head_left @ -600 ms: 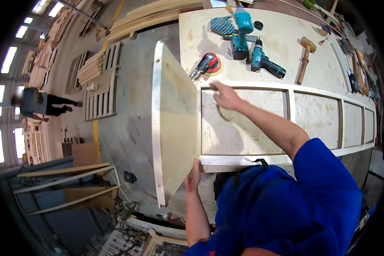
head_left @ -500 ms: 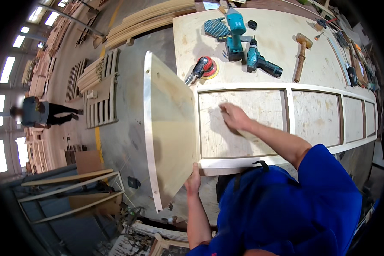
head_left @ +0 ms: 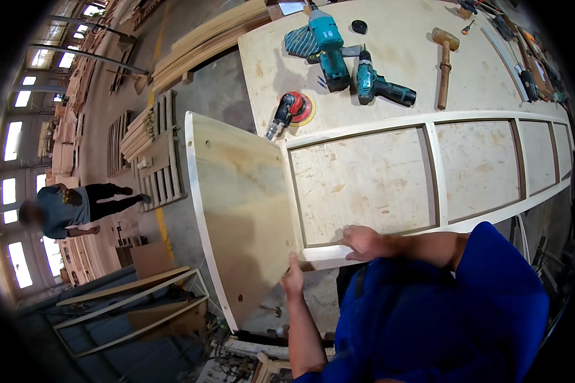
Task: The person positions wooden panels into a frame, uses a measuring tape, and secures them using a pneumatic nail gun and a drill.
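Observation:
A long pale wooden frame (head_left: 327, 256), split by crossbars, lies on the workbench. At its left end a wide wooden panel (head_left: 239, 210) with small round holes stands against it, out past the bench edge. My left hand (head_left: 292, 278) grips the panel's near edge by the frame's corner, thumb up; its other fingers are hidden behind the panel. A short way to the right, my right hand (head_left: 362, 242) is closed over the frame's front rail, its fingers bent across the wood.
On the bench top (head_left: 265, 83) lie an orbital sander (head_left: 294, 110), an impact driver (head_left: 329, 48), a cordless drill (head_left: 380, 84), a striped glove (head_left: 301, 43) and a wooden mallet (head_left: 444, 67). Stacked boards (head_left: 207, 41) and pallets (head_left: 163, 147) stand beyond. A person (head_left: 76, 207) walks at left.
My right hand has come from over the first opening back to the front rail. The panel leans more, its face turned further into view. My left hand keeps hold of it.

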{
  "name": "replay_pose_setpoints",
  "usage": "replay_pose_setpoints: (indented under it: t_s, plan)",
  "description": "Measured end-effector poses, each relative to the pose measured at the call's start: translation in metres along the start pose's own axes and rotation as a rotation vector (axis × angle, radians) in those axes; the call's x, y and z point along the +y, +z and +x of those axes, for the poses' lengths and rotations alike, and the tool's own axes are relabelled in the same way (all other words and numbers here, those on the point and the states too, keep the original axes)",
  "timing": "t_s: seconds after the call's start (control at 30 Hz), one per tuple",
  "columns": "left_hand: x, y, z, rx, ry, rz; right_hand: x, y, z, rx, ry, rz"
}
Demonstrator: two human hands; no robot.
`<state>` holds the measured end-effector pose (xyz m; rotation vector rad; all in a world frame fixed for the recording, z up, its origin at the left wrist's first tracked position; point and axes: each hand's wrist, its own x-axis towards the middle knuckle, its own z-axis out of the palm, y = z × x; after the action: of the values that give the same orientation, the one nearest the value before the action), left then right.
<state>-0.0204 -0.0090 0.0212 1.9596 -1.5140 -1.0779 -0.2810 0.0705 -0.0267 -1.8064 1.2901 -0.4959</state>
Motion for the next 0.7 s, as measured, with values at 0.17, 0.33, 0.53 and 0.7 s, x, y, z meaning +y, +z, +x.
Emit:
replay_pose_setpoints:
  t_s: [0.17, 0.33, 0.53, 0.7]
  plan:
    - [-0.004, -0.009, -0.031, -0.049, -0.130, -0.075, -0.002, 0.005, -0.011, -0.080, -0.006, 0.080]
    - [-0.014, -0.015, -0.039, -0.058, -0.197, 0.090, 0.019, -0.028, 0.049, 0.015, 0.183, 0.156]
    - [-0.001, -0.012, -0.035, -0.097, -0.245, 0.183, 0.062, -0.168, 0.180, 0.600, -0.012, 0.055]
    - [-0.020, -0.019, -0.038, -0.134, -0.267, 0.089, 0.092, -0.172, 0.234, 0.344, -0.038, 0.306]
